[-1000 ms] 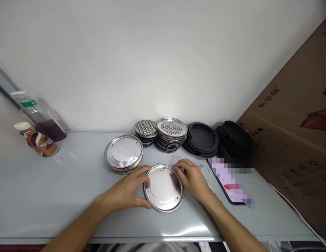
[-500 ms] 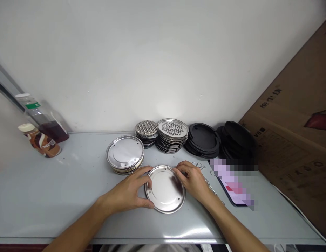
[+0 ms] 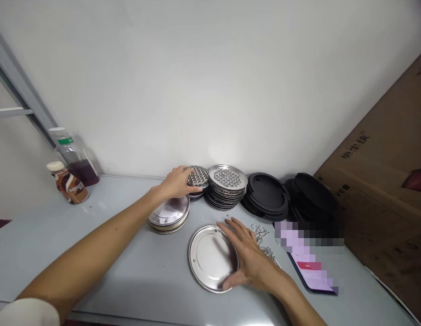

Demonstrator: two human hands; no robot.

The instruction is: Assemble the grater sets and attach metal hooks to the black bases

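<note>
A round, shiny metal plate (image 3: pixel 210 260) with small holes near its rim lies on the table in front of me. My right hand (image 3: pixel 247 258) is at its right side, fingers and thumb spread around the rim. Farther back, my left hand (image 3: pixel 178 182) reaches over a stack of similar metal plates (image 3: pixel 171 213). Its thumb and fingers are apart at the left edge of a stack of small grater discs (image 3: pixel 198 174), and whether they press on the top disc is unclear. Beside that stands a stack of larger, rimmed grater discs (image 3: pixel 227 179).
Black round plastic parts (image 3: pixel 266 194) are stacked along the wall, with more black parts (image 3: pixel 314 199) farther right. Small wire pieces (image 3: pixel 261 231) and a phone (image 3: pixel 308 267) lie on the right. A cardboard box (image 3: pixel 383 194) flanks them. Two bottles, one brown (image 3: pixel 69 183), one clear (image 3: pixel 81 165), stand left.
My left hand has left the plate and moved back to the small grater discs. My right hand has slid down the plate's right side and spread its fingers. The view has shifted slightly.
</note>
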